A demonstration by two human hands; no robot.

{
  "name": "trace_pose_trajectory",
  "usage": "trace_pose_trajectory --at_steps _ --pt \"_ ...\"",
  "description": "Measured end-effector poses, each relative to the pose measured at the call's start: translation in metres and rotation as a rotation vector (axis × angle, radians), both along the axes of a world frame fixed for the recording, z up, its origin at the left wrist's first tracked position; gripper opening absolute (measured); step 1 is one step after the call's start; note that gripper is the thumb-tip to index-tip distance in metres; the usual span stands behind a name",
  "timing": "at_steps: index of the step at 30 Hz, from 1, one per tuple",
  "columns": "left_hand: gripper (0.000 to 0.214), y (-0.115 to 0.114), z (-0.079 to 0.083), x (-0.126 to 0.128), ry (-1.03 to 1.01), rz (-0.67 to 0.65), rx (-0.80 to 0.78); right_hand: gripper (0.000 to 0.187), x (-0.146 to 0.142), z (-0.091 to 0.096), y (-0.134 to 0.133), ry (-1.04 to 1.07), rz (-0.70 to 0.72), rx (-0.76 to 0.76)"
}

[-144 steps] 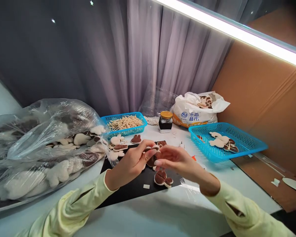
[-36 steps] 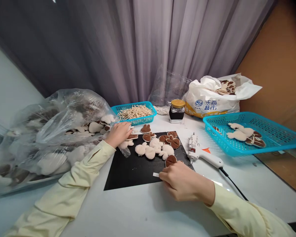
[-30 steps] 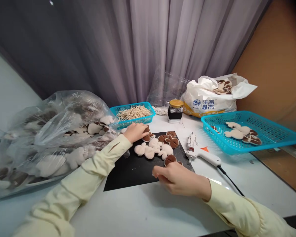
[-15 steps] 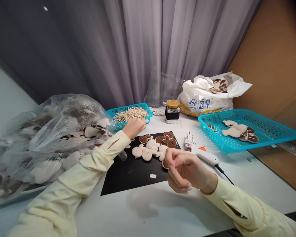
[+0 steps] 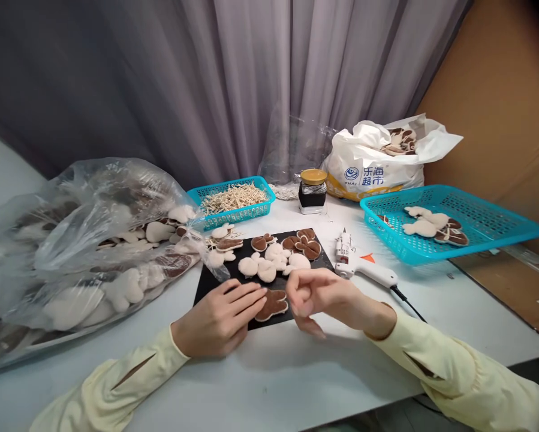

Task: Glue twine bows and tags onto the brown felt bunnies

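Observation:
My left hand (image 5: 224, 315) lies at the front of the black mat (image 5: 249, 326), its fingers pressed together over the left end of a brown rabbit-shaped fabric piece (image 5: 273, 305) with a pale edge. Its thumb and anything under the fingers are hidden. Just right of that piece is my right hand (image 5: 327, 300), with curled fingers; what they pinch, if anything, cannot be made out. Behind the hands, cream fluffy pieces (image 5: 267, 270) and several brown ones (image 5: 307, 247) rest on the mat. To the right lies a white glue gun (image 5: 372, 274), nozzle pointing away.
A clear bag of plush pieces (image 5: 93, 252) fills the left side. Behind are a blue basket of short pale cords (image 5: 235, 215) and a gold-lidded jar (image 5: 313, 191). At right stand a blue tray (image 5: 489, 243) and a white shopping bag (image 5: 372, 165).
My left hand has come back from the cord basket to the front of the mat. The brown piece, partly behind my right hand before, now lies further left under my left fingers.

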State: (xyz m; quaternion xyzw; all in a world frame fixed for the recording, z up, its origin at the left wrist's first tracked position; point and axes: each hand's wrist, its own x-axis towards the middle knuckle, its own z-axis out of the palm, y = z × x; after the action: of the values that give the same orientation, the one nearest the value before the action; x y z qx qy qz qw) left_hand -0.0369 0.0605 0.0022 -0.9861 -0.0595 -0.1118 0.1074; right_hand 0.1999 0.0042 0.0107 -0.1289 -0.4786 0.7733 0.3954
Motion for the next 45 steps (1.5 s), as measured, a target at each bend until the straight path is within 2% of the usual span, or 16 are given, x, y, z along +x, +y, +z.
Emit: trace_pose_trajectory --at_steps 2,4,8,12,18,20,22,24,26,29,31,36,45 --pt "0.037 -0.007 0.003 0.004 -0.035 0.11 -0.129 0.007 -0.003 -0.002 0.001 -0.031 -0.044 -0.008" --pt "0.032 -0.018 0.009 0.011 -0.123 0.148 -0.196 0.002 -0.004 -0.004 0.002 -0.035 -0.04 -0.03" --pt "0.009 -0.039 0.027 0.026 -0.384 0.215 -0.347 0.01 -0.004 -0.008 0.001 -0.063 0.001 -0.063" --pt "0.009 -0.048 0.039 0.038 -0.465 0.161 -0.454 0.015 -0.005 -0.011 0.0 -0.103 0.048 -0.085" --pt "0.015 -0.044 0.034 0.041 -0.52 0.069 -0.451 0.028 -0.004 -0.014 -0.001 -0.222 0.039 -0.055" --pt "0.015 -0.039 0.033 0.039 -0.503 0.074 -0.487 0.032 -0.002 -0.013 0.0 -0.285 -0.028 -0.022" --pt "0.015 -0.034 0.031 0.037 -0.448 0.15 -0.515 0.03 0.0 -0.011 0.002 -0.334 -0.189 0.006" --pt "0.016 -0.03 0.029 0.035 -0.359 0.256 -0.521 0.021 0.002 -0.01 0.004 -0.432 -0.417 0.093" --pt "0.017 -0.029 0.025 0.032 -0.26 0.334 -0.519 0.011 0.002 -0.01 0.005 -0.633 -0.596 0.326" --pt "0.021 -0.03 0.018 0.031 -0.142 0.409 -0.532 0.009 -0.003 -0.017 0.006 -0.887 -0.651 0.764" --pt "0.022 -0.03 0.014 0.031 -0.085 0.444 -0.559 0.013 -0.008 -0.026 0.005 -0.912 -0.638 0.89" --pt "0.017 -0.027 0.004 0.033 -0.097 0.48 -0.574 0.013 -0.017 -0.042 0.005 -0.945 -0.695 0.926" --pt "0.015 -0.022 -0.001 0.032 -0.092 0.414 -0.557 0.014 -0.019 -0.043 0.004 -0.995 -0.706 1.003"
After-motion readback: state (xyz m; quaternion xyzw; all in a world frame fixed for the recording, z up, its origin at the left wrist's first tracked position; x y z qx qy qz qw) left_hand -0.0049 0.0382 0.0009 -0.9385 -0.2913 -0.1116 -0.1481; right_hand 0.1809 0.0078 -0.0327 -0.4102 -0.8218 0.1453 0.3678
